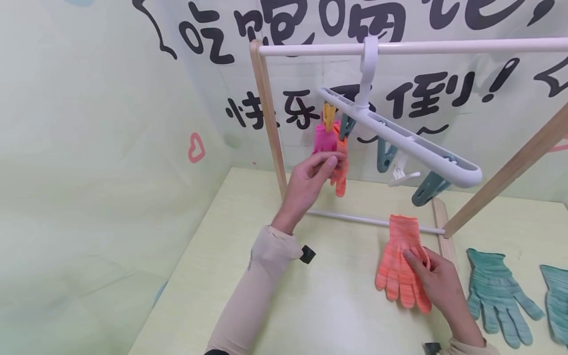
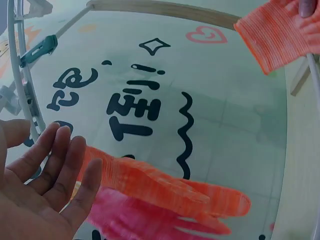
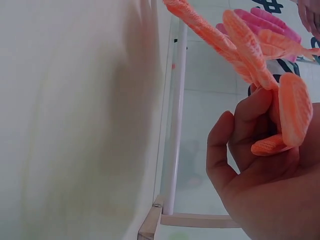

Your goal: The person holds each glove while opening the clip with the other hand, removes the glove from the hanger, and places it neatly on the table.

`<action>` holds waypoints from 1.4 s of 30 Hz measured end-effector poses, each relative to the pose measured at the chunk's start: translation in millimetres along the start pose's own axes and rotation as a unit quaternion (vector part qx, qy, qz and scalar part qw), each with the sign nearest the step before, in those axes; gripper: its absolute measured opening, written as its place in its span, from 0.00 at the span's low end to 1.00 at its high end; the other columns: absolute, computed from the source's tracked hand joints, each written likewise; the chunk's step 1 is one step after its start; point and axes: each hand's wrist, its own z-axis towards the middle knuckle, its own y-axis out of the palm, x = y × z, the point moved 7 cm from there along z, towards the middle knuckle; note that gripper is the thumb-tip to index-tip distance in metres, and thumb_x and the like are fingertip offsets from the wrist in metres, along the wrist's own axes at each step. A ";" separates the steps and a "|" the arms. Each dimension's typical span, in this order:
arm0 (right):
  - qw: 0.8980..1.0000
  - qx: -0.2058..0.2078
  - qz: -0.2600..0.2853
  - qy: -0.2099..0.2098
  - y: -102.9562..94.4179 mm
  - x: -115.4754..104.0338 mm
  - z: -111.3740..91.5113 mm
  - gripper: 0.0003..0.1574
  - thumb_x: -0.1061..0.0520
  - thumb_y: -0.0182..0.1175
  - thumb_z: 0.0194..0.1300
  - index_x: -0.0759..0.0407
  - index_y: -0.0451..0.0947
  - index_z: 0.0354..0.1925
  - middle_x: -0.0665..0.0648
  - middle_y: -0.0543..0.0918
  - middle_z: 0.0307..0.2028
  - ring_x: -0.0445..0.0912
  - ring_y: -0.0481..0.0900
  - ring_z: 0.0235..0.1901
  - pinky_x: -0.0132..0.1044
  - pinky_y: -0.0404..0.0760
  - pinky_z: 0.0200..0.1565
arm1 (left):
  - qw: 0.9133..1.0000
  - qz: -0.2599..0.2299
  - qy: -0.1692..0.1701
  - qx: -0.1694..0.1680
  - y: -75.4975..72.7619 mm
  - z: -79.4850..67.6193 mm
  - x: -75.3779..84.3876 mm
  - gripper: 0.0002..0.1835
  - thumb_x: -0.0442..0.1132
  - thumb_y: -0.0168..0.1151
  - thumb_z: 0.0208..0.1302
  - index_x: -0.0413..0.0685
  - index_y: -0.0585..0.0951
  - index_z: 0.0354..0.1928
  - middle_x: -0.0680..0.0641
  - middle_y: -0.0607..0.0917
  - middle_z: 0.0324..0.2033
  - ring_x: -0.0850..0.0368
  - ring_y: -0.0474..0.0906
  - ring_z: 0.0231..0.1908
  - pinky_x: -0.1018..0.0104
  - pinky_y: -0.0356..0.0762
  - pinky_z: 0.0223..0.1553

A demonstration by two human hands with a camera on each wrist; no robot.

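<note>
In the head view the right hand [image 1: 443, 283] pinched an orange glove [image 1: 399, 271] below the hanger [image 1: 408, 141], in the left wrist view the left hand [image 2: 35, 195], fingers loosely spread, could have brushed down the hanging glove [image 2: 160, 187] beside it, and in the right wrist view a slackened pinch could have dropped that orange glove.

On the table [image 1: 337, 296], toward its back edge, stands the rack [image 1: 268, 113], the backdrop [image 1: 204, 108] behind it. The hanger [image 1: 412, 144] hooks over the rack's top bar [image 1: 443, 47]; gloves [image 1: 326, 139] hang near its far left end, the left hand [image 1: 310, 180] at them. The right hand [image 1: 442, 286] holds another glove [image 1: 399, 254] toward the front; two others lie toward the table's right edge.
</note>
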 end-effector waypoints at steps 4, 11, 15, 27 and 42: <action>1.000 -0.004 0.001 0.001 0.3 2.6 -1.1 0.30 0.36 0.57 0.76 0.60 0.74 0.32 0.50 0.66 0.19 0.43 0.66 0.21 0.36 0.64 0.22 | 0.999 0.005 0.001 0.048 -21.4 -6.1 -7.2 0.16 0.42 0.58 0.79 0.39 0.83 0.58 0.35 0.86 0.53 0.39 0.83 0.53 0.54 0.86 0.56; 0.999 -0.016 -0.009 0.029 -1.4 19.4 -4.5 0.32 0.34 0.58 0.75 0.61 0.75 0.33 0.49 0.65 0.19 0.42 0.65 0.21 0.35 0.63 0.22 | 0.992 0.029 0.021 0.123 -62.5 -22.6 -17.8 0.15 0.40 0.60 0.77 0.38 0.83 0.57 0.33 0.86 0.50 0.48 0.85 0.50 0.58 0.87 0.54; 0.997 -0.050 -0.019 0.064 -2.5 29.7 -4.1 0.35 0.30 0.56 0.74 0.62 0.78 0.39 0.50 0.66 0.19 0.44 0.66 0.23 0.35 0.64 0.24 | 0.986 0.037 0.018 0.163 -82.9 -31.4 -27.6 0.15 0.38 0.63 0.75 0.38 0.83 0.57 0.35 0.87 0.49 0.59 0.85 0.46 0.70 0.86 0.49; 0.990 -0.100 -0.035 0.095 -3.0 41.5 -4.2 0.38 0.29 0.54 0.75 0.63 0.79 0.48 0.50 0.67 0.18 0.45 0.68 0.23 0.35 0.66 0.25 | 0.962 0.093 0.009 0.255 -115.0 -37.5 -50.4 0.17 0.38 0.71 0.67 0.37 0.79 0.53 0.49 0.82 0.43 0.58 0.80 0.45 0.65 0.82 0.48; 0.989 -0.113 -0.055 0.078 -5.2 47.4 -3.9 0.32 0.34 0.54 0.78 0.62 0.71 0.39 0.50 0.67 0.21 0.44 0.68 0.23 0.34 0.66 0.26 | 0.974 0.118 -0.061 0.184 -109.4 -32.2 -90.3 0.24 0.39 0.67 0.72 0.44 0.77 0.67 0.39 0.83 0.56 0.45 0.82 0.59 0.55 0.85 0.58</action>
